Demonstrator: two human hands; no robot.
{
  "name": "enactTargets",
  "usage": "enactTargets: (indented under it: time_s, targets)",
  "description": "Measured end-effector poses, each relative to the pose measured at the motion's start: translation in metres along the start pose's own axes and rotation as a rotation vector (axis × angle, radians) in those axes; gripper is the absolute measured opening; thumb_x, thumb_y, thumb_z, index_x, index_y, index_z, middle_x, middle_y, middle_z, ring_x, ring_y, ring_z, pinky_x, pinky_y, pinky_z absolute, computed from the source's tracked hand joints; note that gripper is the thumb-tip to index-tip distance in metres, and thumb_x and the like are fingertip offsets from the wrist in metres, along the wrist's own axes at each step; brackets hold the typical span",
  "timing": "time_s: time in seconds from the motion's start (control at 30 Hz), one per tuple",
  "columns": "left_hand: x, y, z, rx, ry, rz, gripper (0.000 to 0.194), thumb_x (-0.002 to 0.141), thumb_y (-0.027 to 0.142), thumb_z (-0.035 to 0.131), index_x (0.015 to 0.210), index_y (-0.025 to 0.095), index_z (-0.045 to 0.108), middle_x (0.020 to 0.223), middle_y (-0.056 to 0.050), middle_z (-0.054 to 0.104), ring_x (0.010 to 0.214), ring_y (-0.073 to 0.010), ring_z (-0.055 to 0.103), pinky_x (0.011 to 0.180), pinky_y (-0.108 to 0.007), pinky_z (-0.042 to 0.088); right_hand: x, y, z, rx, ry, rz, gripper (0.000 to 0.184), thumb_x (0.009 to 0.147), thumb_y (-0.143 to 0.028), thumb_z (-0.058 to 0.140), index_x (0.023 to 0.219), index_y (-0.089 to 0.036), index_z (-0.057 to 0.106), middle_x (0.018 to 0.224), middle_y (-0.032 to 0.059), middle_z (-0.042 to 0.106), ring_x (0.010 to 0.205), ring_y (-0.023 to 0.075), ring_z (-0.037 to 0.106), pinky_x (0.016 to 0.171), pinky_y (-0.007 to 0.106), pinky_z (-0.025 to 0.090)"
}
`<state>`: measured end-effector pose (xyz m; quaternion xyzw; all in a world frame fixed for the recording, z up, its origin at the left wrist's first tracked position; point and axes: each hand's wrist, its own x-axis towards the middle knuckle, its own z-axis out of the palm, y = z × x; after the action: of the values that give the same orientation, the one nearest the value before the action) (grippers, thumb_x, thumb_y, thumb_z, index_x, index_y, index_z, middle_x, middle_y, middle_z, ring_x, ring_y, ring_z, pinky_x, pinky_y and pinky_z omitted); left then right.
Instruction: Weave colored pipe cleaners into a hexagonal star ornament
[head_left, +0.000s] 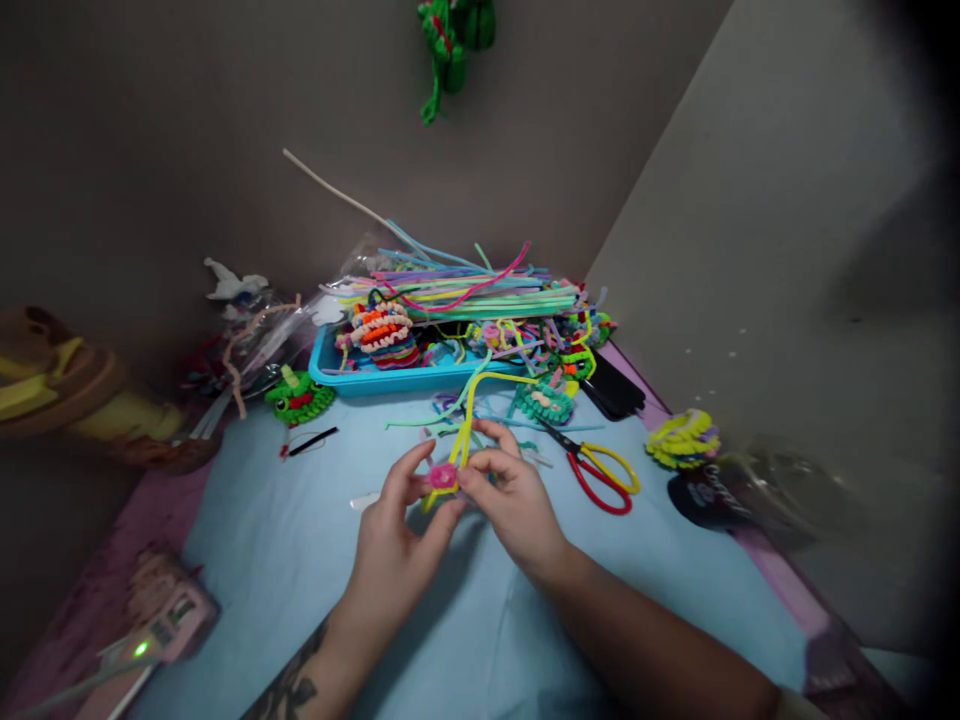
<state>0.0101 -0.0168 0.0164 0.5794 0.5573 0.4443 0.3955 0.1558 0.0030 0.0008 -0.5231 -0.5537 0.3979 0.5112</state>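
Observation:
Between my hands, above the light blue cloth, is a small pink and yellow pipe-cleaner piece (443,476). My left hand (405,525) pinches it from the left, with the thumb low and the fingers curled at its far side. My right hand (514,500) grips it from the right, thumb and index finger pressed together at its edge. Long yellow pipe cleaners (469,415) rise from the piece and bend off to the right. Just beyond my fingers lie loose mint and blue pipe cleaners and a teal pipe-cleaner piece (545,401).
A blue tray (390,381) heaped with pipe cleaners (480,290) stands at the back. Scissors (600,475) with red and yellow handles lie to the right, near a black phone (613,388). A green pipe-cleaner figure (298,397) sits left; a plastic cup (712,495) lies at the right edge.

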Motion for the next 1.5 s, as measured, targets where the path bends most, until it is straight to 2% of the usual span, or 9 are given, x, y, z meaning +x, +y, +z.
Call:
enactTargets:
  time_s: [0.27,0.43,0.6,0.97,1.07,1.2,1.27,1.37,1.5]
  targets:
    - [0.000,-0.005,0.001,-0.061,-0.063,-0.038,0.064,0.077,0.026,0.067,0.133,0.021,0.038,0.092,-0.004,0.069,0.080,-0.0171,0.066,0.077,-0.029,0.050,-0.003,-0.003,0.003,0.016,-0.021,0.015,0.017,0.076,-0.026,0.064,0.060,-0.020,0.062,0.123,0.0089,0.052,0.123,0.0256,0.047,0.101,0.041,0.036]
    - [0.003,-0.004,-0.003,-0.054,-0.089,-0.025,0.063,0.076,0.025,0.068,0.133,0.022,0.041,0.086,-0.002,0.070,0.078,-0.0163,0.066,0.078,-0.028,0.050,-0.002,-0.003,0.003,0.012,-0.027,0.038,0.016,0.076,-0.025,0.064,0.061,-0.020,0.062,0.127,0.0090,0.051,0.123,0.0261,0.047,0.102,0.042,0.034]
    - [0.005,0.002,-0.004,-0.091,-0.074,-0.047,0.048,0.077,0.025,0.067,0.123,0.022,0.051,0.092,-0.004,0.072,0.088,-0.0173,0.067,0.081,-0.028,0.050,0.000,-0.003,0.001,-0.005,0.026,0.011,0.018,0.076,-0.028,0.064,0.059,-0.021,0.062,0.117,0.0096,0.055,0.127,0.0277,0.043,0.100,0.041,0.036]
    - [0.007,-0.001,-0.004,-0.233,-0.017,-0.119,0.050,0.075,0.028,0.069,0.119,0.018,0.048,0.072,0.001,0.070,0.071,-0.0137,0.066,0.072,-0.024,0.051,-0.005,-0.003,0.005,-0.007,-0.026,-0.025,0.014,0.076,-0.026,0.067,0.063,-0.020,0.065,0.114,0.0083,0.054,0.124,0.0250,0.044,0.097,0.035,0.038]
    - [0.010,0.003,-0.010,-0.285,-0.010,-0.131,0.052,0.073,0.028,0.072,0.119,0.018,0.049,0.068,0.002,0.068,0.067,-0.0121,0.063,0.067,-0.022,0.050,-0.001,-0.001,-0.003,-0.066,0.012,-0.137,0.008,0.077,-0.028,0.067,0.073,-0.021,0.068,0.114,0.0079,0.053,0.115,0.0237,0.050,0.094,0.036,0.041]
    - [0.014,0.004,-0.020,-0.313,0.009,-0.128,0.055,0.073,0.028,0.073,0.121,0.018,0.048,0.070,0.002,0.067,0.071,-0.0120,0.064,0.069,-0.021,0.049,0.017,0.008,-0.027,-0.229,0.312,-0.299,0.005,0.082,-0.026,0.062,0.081,-0.022,0.063,0.094,0.0047,0.054,0.094,0.0195,0.056,0.087,0.036,0.044]
    - [0.016,0.004,-0.024,-0.320,-0.002,-0.122,0.054,0.074,0.027,0.072,0.122,0.018,0.048,0.071,0.001,0.068,0.072,-0.0119,0.064,0.070,-0.021,0.048,0.029,0.016,-0.041,-0.361,0.403,-0.313,0.015,0.082,-0.024,0.060,0.096,-0.021,0.062,0.092,0.0048,0.055,0.086,0.0194,0.056,0.080,0.036,0.046]
    - [0.017,0.004,-0.028,-0.329,-0.036,-0.116,0.054,0.076,0.027,0.071,0.123,0.017,0.047,0.070,0.001,0.068,0.071,-0.0114,0.064,0.069,-0.021,0.048,0.044,0.032,-0.056,-0.591,0.323,-0.323,0.037,0.082,-0.022,0.057,0.119,-0.020,0.058,0.091,0.0063,0.058,0.085,0.0217,0.056,0.080,0.039,0.047]
    - [0.016,0.006,-0.030,-0.347,-0.077,-0.128,0.055,0.075,0.026,0.072,0.123,0.016,0.047,0.068,0.001,0.069,0.070,-0.0114,0.063,0.069,-0.021,0.048,0.055,0.047,-0.061,-0.705,0.276,-0.339,0.035,0.085,-0.021,0.051,0.119,-0.019,0.061,0.096,0.0098,0.061,0.089,0.0245,0.057,0.081,0.042,0.048]
